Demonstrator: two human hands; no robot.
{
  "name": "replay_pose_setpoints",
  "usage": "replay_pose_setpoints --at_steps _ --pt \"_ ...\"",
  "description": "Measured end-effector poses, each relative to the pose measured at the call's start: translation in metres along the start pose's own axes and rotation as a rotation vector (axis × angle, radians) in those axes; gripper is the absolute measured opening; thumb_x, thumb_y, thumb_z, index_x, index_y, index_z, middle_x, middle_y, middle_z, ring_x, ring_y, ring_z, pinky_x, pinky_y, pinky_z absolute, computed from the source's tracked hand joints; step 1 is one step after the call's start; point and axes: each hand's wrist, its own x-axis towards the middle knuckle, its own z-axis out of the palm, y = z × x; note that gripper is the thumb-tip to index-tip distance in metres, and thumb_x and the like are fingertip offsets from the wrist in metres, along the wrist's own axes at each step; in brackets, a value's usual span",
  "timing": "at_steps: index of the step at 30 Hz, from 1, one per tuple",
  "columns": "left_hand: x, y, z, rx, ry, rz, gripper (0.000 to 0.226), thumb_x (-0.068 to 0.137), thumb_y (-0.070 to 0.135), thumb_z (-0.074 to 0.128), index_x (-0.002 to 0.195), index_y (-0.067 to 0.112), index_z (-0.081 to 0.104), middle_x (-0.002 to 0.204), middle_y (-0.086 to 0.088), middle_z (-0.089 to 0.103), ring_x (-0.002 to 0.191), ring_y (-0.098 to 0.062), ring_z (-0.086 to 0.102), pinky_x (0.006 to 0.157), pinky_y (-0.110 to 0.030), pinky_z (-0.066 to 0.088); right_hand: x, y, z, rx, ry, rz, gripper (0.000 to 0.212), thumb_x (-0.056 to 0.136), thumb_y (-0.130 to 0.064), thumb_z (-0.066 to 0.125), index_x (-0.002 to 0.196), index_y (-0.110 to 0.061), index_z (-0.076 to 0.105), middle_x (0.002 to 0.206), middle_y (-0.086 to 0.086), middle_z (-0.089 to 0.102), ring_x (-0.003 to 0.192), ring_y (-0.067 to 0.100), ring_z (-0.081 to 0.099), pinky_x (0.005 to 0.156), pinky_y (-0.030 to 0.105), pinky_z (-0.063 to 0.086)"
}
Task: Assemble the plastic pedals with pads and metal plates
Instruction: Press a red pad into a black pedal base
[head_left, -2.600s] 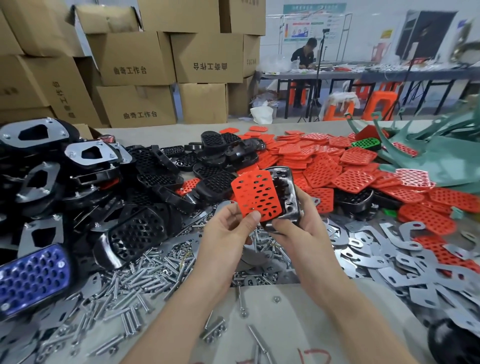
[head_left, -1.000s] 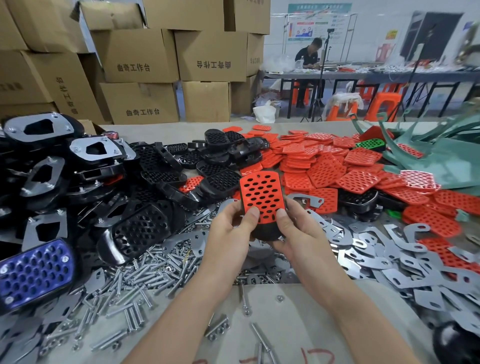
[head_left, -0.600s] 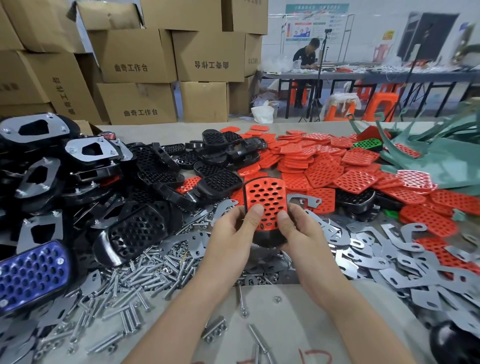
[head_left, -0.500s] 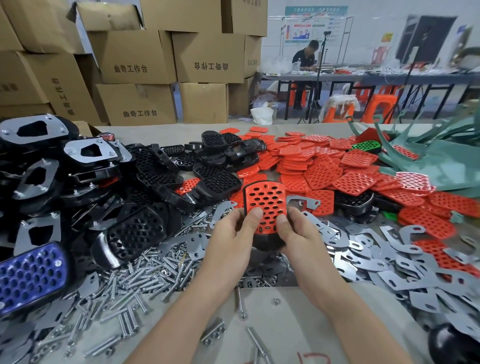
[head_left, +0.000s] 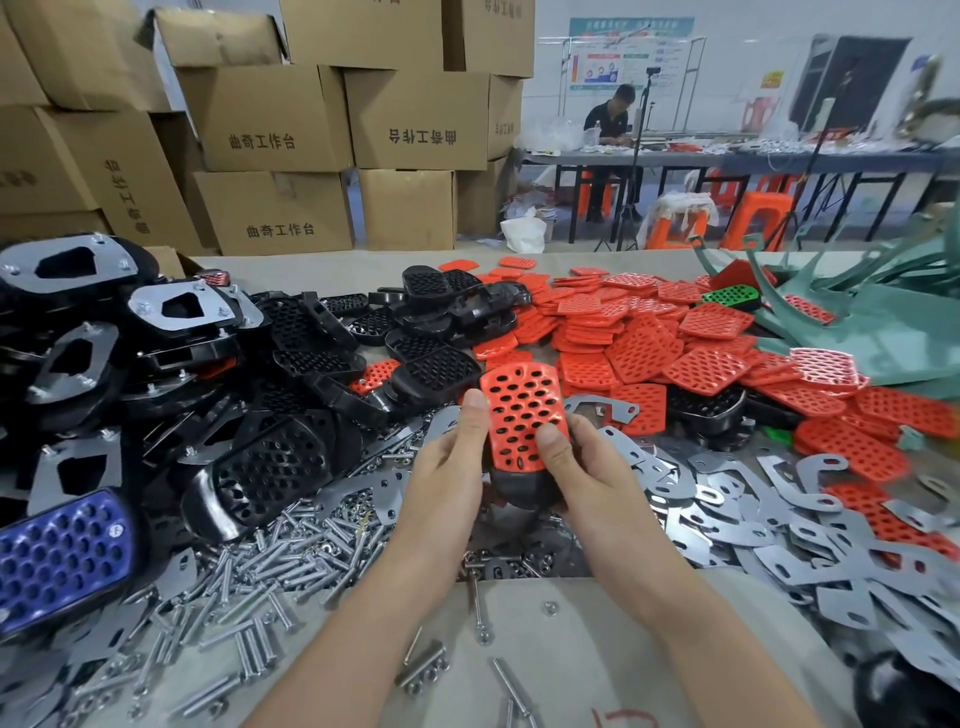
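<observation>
A black plastic pedal with a red perforated pad lying on its top face is held over the table's middle. My left hand grips the pedal's left side, its thumb against the pad's left edge. My right hand grips the right side, thumb pressing on the pad's lower right. The pedal's underside is hidden by my fingers.
Black pedals and finished pedals with metal plates pile up at left, beside a blue-padded one. Red pads heap at the back right, metal plates at right, bolts in front. Cardboard boxes stand behind.
The red pad, earlier held tilted apart from the pedal, now lies seated on the pedal's face. Both thumbs have shifted along the pad, pressing it down.
</observation>
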Motion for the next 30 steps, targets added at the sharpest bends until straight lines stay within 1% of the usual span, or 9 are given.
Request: replay_pose_setpoints --at_steps 4,8,11,16,19,23,26,28,30 --pt "0.0 0.001 -0.002 -0.007 0.006 -0.017 0.055 0.083 0.076 0.044 0.093 0.035 0.08 0.096 0.002 0.079 0.088 -0.012 0.075 0.078 -0.032 0.056 -0.001 -0.001 -0.002 -0.015 -0.072 -0.001 0.04 0.093 -0.045 0.057 0.123 -0.019 0.065 0.112 -0.006 0.078 0.105 0.01 0.073 0.085 0.019 0.056" --pt "-0.001 0.004 -0.001 -0.014 -0.001 -0.031 0.059 0.081 0.075 0.046 0.09 0.028 0.08 0.088 -0.005 0.079 0.077 -0.019 0.076 0.06 -0.031 0.06 -0.002 -0.003 -0.004 -0.061 -0.068 -0.021 0.037 0.095 -0.039 0.055 0.12 -0.014 0.066 0.11 -0.004 0.078 0.104 0.01 0.073 0.086 0.019 0.055" --pt "0.0 0.002 0.0 0.025 0.056 -0.042 0.053 0.097 0.065 0.041 0.09 0.029 0.08 0.088 -0.003 0.079 0.082 -0.021 0.076 0.078 -0.041 0.062 -0.003 -0.002 -0.003 -0.071 -0.072 -0.008 0.034 0.095 -0.036 0.055 0.119 -0.015 0.065 0.107 -0.008 0.078 0.101 0.005 0.073 0.082 0.014 0.053" --pt "-0.001 0.004 0.0 0.062 0.116 -0.039 0.052 0.1 0.057 0.043 0.089 0.02 0.079 0.09 -0.012 0.077 0.09 -0.035 0.073 0.088 -0.055 0.057 0.0 0.003 -0.002 -0.09 -0.048 0.034 0.017 0.104 -0.022 0.054 0.116 -0.019 0.065 0.103 -0.01 0.079 0.098 0.006 0.074 0.079 0.016 0.055" --pt "-0.003 0.004 0.001 0.081 0.116 0.032 0.052 0.1 0.055 0.047 0.09 0.015 0.079 0.093 -0.017 0.075 0.094 -0.038 0.07 0.088 -0.056 0.056 0.002 0.006 -0.006 -0.126 -0.007 0.041 0.013 0.105 -0.019 0.055 0.11 -0.019 0.067 0.099 -0.009 0.079 0.094 0.006 0.075 0.077 0.016 0.056" --pt "-0.002 0.003 0.004 0.066 0.037 0.072 0.053 0.092 0.061 0.047 0.089 0.018 0.08 0.088 -0.006 0.079 0.09 -0.026 0.075 0.08 -0.039 0.061 0.004 0.008 -0.01 -0.049 0.002 0.062 0.017 0.103 -0.026 0.059 0.112 -0.015 0.069 0.101 -0.002 0.08 0.094 0.014 0.076 0.077 0.022 0.058" --pt "-0.002 0.001 0.004 0.047 -0.043 0.075 0.052 0.093 0.056 0.049 0.093 0.012 0.078 0.091 -0.005 0.079 0.088 -0.022 0.076 0.068 -0.023 0.057 0.006 0.01 -0.011 0.098 0.016 0.116 0.031 0.095 -0.04 0.06 0.108 -0.017 0.075 0.108 0.008 0.079 0.102 0.027 0.076 0.091 0.042 0.057" --pt "-0.003 0.0 0.004 0.067 -0.063 0.081 0.048 0.096 0.051 0.048 0.099 0.011 0.076 0.093 -0.005 0.079 0.09 -0.021 0.076 0.068 -0.02 0.056 0.008 0.011 -0.012 0.162 0.014 0.14 0.031 0.092 -0.043 0.06 0.106 -0.021 0.077 0.111 0.01 0.078 0.103 0.03 0.075 0.094 0.046 0.056" --pt "-0.002 0.0 0.004 0.048 -0.039 0.08 0.048 0.095 0.051 0.049 0.099 0.011 0.076 0.095 -0.005 0.079 0.091 -0.022 0.075 0.076 -0.027 0.059 0.008 0.011 -0.012 0.189 -0.017 0.141 0.034 0.091 -0.047 0.063 0.109 -0.022 0.076 0.114 0.011 0.077 0.105 0.032 0.075 0.091 0.042 0.059"
